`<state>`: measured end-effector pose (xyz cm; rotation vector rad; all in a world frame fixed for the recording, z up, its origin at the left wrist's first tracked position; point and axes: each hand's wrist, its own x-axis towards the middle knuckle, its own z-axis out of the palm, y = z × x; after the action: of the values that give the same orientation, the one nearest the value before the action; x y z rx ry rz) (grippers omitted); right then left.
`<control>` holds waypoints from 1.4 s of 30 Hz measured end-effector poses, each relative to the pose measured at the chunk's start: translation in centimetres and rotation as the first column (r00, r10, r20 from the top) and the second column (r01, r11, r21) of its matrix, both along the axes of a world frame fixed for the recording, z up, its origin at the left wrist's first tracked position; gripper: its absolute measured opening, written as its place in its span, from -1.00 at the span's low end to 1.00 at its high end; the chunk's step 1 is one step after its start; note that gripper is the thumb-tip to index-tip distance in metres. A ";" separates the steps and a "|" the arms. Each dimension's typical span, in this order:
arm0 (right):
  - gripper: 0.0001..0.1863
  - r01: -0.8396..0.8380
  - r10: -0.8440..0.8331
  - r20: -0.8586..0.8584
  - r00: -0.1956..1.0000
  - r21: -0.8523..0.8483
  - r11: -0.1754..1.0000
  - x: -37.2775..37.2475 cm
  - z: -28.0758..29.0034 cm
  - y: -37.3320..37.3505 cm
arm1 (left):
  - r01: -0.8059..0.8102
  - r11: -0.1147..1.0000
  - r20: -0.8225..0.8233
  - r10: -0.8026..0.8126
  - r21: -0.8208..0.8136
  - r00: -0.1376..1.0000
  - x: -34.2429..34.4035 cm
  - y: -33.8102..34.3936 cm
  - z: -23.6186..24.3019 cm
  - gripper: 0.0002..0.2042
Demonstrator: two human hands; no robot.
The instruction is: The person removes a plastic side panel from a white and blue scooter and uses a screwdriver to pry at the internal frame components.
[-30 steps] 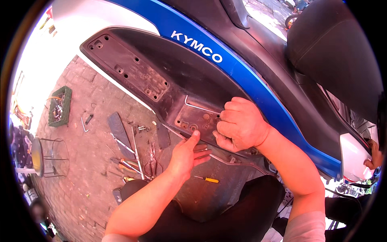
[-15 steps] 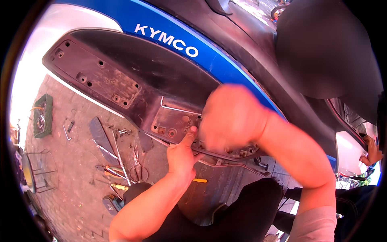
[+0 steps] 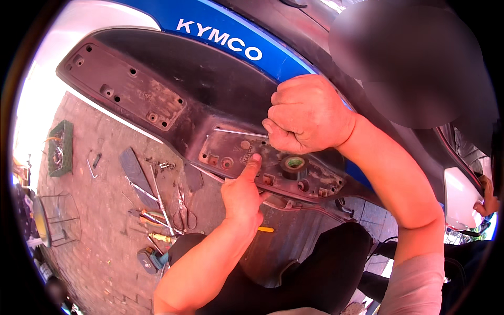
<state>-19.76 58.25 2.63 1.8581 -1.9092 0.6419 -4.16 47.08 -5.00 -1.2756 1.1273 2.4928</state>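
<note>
A long dark plastic scooter footboard (image 3: pixel 181 131) lies before me, marked with screw holes. My left hand (image 3: pixel 243 191) grips its near edge, thumb pressed on top and fingers hidden underneath. Above the right part of the board, my right hand (image 3: pixel 310 113) is raised in a tight fist. Nothing sticks out of it. Just below the fist, a dark ring with a green inner side, like a roll of tape (image 3: pixel 293 165), sits on the board. A thin metal rod (image 3: pixel 239 132) lies across the recessed plate, its right end close to my fist.
A blue body panel (image 3: pixel 226 39) runs along the far side. On the ground at left lie scissors (image 3: pixel 182 212), pliers (image 3: pixel 144 216), a dark flat strip (image 3: pixel 135 176), a cordless tool (image 3: pixel 151 260) and a green tray (image 3: pixel 61 148). Another person's hand (image 3: pixel 488 202) shows at the right edge.
My right fist has risen away from the board, uncovering the tape roll. The rod's bent short end no longer stands out. My left hand keeps its hold.
</note>
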 end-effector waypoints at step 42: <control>-0.47 0.482 -0.475 -0.130 0.870 0.027 0.876 9.4 -3.0 -7.4 | -0.607 0.537 -0.684 0.075 -0.586 0.726 -4.9 -23.7 3.4 -0.04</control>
<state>-10.32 50.87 -0.39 1.3276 -2.2071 0.3039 -9.11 23.35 -1.58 -0.8714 2.6236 2.8961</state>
